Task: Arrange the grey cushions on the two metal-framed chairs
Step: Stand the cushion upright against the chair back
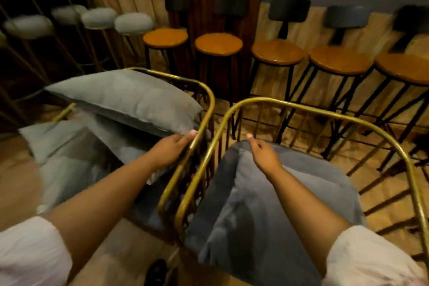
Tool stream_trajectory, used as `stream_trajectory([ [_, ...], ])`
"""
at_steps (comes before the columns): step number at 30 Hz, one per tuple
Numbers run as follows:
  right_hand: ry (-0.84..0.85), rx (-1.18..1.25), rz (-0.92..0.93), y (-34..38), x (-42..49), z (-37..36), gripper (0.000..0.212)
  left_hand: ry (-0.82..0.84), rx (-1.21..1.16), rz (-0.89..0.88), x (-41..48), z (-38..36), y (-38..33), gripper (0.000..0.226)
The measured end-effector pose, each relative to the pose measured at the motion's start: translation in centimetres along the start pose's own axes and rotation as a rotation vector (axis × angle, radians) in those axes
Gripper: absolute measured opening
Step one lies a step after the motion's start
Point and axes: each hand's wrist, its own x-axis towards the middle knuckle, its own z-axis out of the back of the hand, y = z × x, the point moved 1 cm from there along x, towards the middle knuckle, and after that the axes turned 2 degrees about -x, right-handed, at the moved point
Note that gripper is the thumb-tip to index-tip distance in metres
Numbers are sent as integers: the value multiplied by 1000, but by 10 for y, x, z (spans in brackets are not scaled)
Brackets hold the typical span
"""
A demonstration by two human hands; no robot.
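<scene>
Two gold metal-framed chairs stand side by side, the left chair (210, 104) and the right chair (308, 109). A light grey cushion (125, 97) lies tilted across the top of the left chair. A second grey cushion (60, 144) lies below it, over the seat. My left hand (171, 148) pinches the near right corner of the top cushion, beside the gold rail. A darker grey cushion (267, 206) fills the right chair's seat. My right hand (264, 153) grips its far edge, and the fabric tents up under the hand.
A row of wooden round-topped stools with black legs and backs (218, 44) stands along the far wall. Gold-legged stools with grey padded tops (133, 23) stand at the back left. A dark shoe (155, 271) shows on the wooden floor below.
</scene>
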Motion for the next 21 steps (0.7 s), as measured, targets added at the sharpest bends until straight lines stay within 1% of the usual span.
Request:
stream_trajectory([
  [3, 0, 50, 23, 56, 29, -34, 48, -75, -25, -59, 24, 77, 14, 64],
  [5, 6, 62, 0, 92, 51, -56, 47, -122, -25, -72, 45, 122, 22, 65],
  [7, 3, 134, -49, 129, 77, -81, 49, -177, -11, -86, 70, 170, 27, 65],
  [9, -5, 211, -125, 160, 103, -108, 57, -206, 10, -92, 100, 214, 33, 66],
  [12, 12, 289, -219, 192, 142, -143, 65, -181, 13, -100, 149, 265, 46, 64],
  [15, -25, 270, -242, 207, 175, -167, 64, -188, 6, -71, 198, 294, 65, 69],
  [17, -35, 277, -292, 208, 197, -184, 66, -209, -9, -16, 230, 304, 77, 71],
  [20, -51, 304, -343, 197, 234, -207, 74, -259, -35, 21, 273, 311, 99, 67],
  [21, -60, 299, -362, 192, 245, -214, 75, -283, -76, 20, 284, 311, 107, 65],
])
